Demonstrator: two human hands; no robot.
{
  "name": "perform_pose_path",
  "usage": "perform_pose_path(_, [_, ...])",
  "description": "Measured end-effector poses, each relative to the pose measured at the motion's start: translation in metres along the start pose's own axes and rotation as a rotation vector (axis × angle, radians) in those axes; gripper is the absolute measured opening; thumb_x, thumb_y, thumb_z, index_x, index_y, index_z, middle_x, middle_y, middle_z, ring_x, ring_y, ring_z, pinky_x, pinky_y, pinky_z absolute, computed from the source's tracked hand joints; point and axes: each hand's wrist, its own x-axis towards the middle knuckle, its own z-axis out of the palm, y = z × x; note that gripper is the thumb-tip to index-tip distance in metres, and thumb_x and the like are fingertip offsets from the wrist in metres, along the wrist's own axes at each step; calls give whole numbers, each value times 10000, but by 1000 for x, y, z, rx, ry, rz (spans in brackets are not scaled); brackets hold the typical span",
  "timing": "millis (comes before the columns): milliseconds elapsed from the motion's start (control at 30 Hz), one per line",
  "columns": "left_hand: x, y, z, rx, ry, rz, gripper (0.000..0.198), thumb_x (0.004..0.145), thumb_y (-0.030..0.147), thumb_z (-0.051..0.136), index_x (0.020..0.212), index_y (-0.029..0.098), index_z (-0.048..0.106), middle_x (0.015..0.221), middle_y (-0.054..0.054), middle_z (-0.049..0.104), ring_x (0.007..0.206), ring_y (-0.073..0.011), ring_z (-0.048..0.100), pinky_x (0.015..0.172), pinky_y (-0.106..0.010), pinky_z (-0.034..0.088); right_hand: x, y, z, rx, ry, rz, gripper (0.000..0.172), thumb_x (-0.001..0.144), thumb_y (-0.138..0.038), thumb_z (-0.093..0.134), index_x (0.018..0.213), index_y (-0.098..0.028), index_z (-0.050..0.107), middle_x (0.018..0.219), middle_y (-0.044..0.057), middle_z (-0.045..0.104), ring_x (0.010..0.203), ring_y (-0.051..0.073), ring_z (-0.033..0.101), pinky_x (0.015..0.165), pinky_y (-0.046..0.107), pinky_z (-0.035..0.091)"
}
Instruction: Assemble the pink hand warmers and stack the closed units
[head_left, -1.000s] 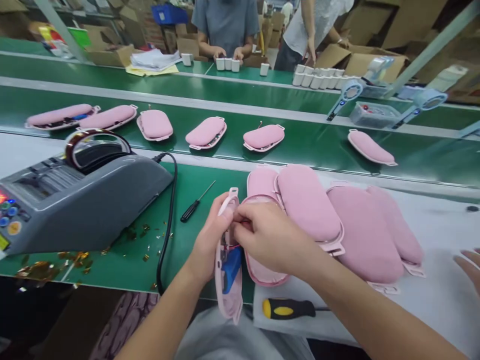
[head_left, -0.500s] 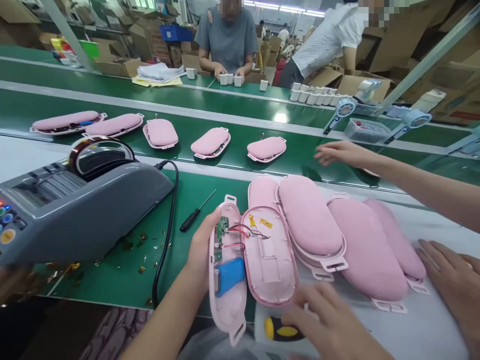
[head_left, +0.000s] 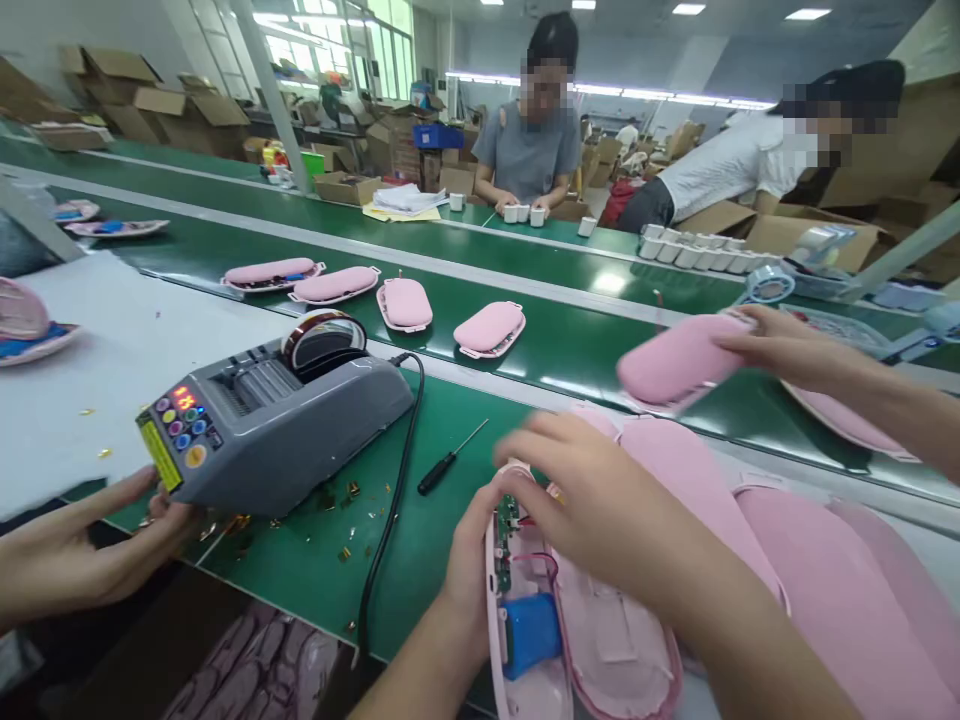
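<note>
pink case [head_left: 540,697]: open, low down in the middle, blue block [head_left: 531,635] inside.
left hand [head_left: 471,555]: fingers clamped on the case's side.
right hand [head_left: 570,475]: over the case's top; too blurry to tell its fingers' grip.
step: seems to be work inside; the thin wires [head_left: 536,556] call for care.
room: tight by the pink pile [head_left: 690,470], right; looser over the desk [head_left: 300,580], left.

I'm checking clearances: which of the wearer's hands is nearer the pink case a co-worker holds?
Right. The right hand is left of the held case; the left hand, farther away, grips the open case.
</note>
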Motion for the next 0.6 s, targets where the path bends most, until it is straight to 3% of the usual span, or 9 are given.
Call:
perform_pose_path(33, [0, 0, 2, -9, 20, 77, 91, 717, 259, 674, 674, 183, 648, 638, -9, 688, 796, -248, 683, 763, -347, 539, 34, -6, -6, -17, -192, -46, 226, 919, -155, 450, 1015, -248, 633, 1027, 46, 626, 886, 183, 594, 617, 267, 463])
perform_pose_path(100, [0, 2, 3, -36, 26, 134, 42, 715, 229, 671, 702, 190, 670, 664, -6, 701, 829, -253, 688, 788, -353, 536, 90, -17, -5, -47, -386, -123, 224, 768, -245, 703, 988, -267, 671, 1032, 40, 632, 909, 222, 603, 515, 247, 437])
perform_pose_path(167, [1, 2, 2, -54, -19, 50, 101, 726, 260, 666, 773, 177, 697, 692, -27, 714, 843, -269, 693, 796, -376, 537, 124, -22, 10, -104, -541, -160, 236, 590, -212, 829, 788, -217, 702, 912, 57, 657, 858, 265, 624, 480, 256, 422])
perform_pose_path(233, [1, 2, 0, -48, -71, -60, 192, 743, 305, 648, 851, 159, 709, 719, -53, 724, 833, -282, 697, 789, -397, 541, 139, -21, 29, -143, -616, -185, 204, 554, -112, 820, 679, -179, 674, 832, 62, 665, 769, 249, 640, 492, 259, 425])
perform_pose_path(333, [2, 2, -4, -41, -85, -138, 263, 764, 333, 613, 921, 143, 705, 750, -73, 732, 803, -283, 701, 778, -407, 542, 139, -14, 49, -123, -573, -226, 207, 661, -72, 725, 815, -195, 662, 881, 50, 675, 738, 201, 643, 526, 244, 427])
perform_pose_path(400, [1, 2, -4, -42, -76, -141, 265, 766, 334, 606, 926, 145, 703, 756, -72, 733, 785, -278, 702, 775, -407, 542, 136, -8, 49, -80, -510, -241, 223, 715, -88, 675, 892, -218, 643, 915, 37, 677, 743, 186, 642, 528, 235, 421])
perform_pose_path(533, [1, 3, -5, -3, -104, -152, 259, 761, 334, 612, 925, 152, 697, 734, -60, 724, 765, -266, 699, 769, -403, 542, 125, 2, 17, -40, -292, -161, 254, 760, 2, 539, 929, -174, 610, 980, 75, 662, 791, 190, 640, 610, 261, 450])
perform_pose_path(600, [3, 3, -7, -15, -92, -176, 250, 753, 344, 616, 872, 139, 697, 687, -61, 707, 740, -265, 693, 750, -398, 543, 104, 6, -4, 28, -48, -55, 241, 861, -57, 429, 1049, -144, 552, 1056, 111, 628, 884, 206, 628, 687, 292, 468])
